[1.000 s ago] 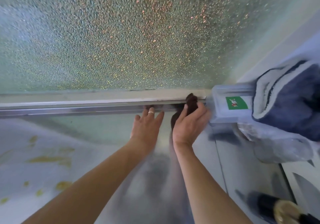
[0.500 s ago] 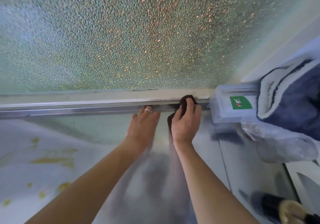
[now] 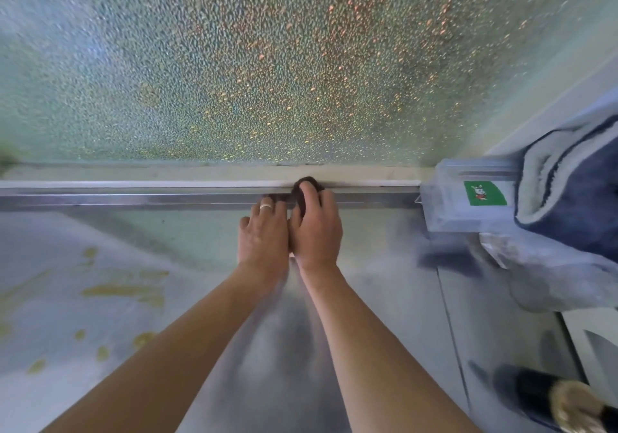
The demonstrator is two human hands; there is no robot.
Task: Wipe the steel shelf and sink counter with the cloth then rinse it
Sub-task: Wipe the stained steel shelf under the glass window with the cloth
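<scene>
- right hand (image 3: 316, 228) has the dark cloth (image 3: 302, 191) bunched up under it, fingers (image 3: 309, 195) curled over the wad and pinching it against the steel rail at the back of the tabletop (image 3: 200, 232)
- so the cloth sits right on that back rail (image 3: 133, 198), just under the pebbled glass pane (image 3: 267, 64), roughly mid-frame
- left hand (image 3: 264, 235) is flat on the steel right next to the right one, the two hands touching side by side
- left fingers (image 3: 267, 206) lie straight and close together, tips reaching the rail, a ring on one of them
- yellowish smears (image 3: 123, 290) on the steel off to the left, well apart from both hands
- over on the right, a pale plastic box with a green sticker (image 3: 485, 193), and a blue and white towel (image 3: 568, 205) leaning against it
- bottom right corner there's a dark brush-looking thing (image 3: 551, 399), too blurry to say more
</scene>
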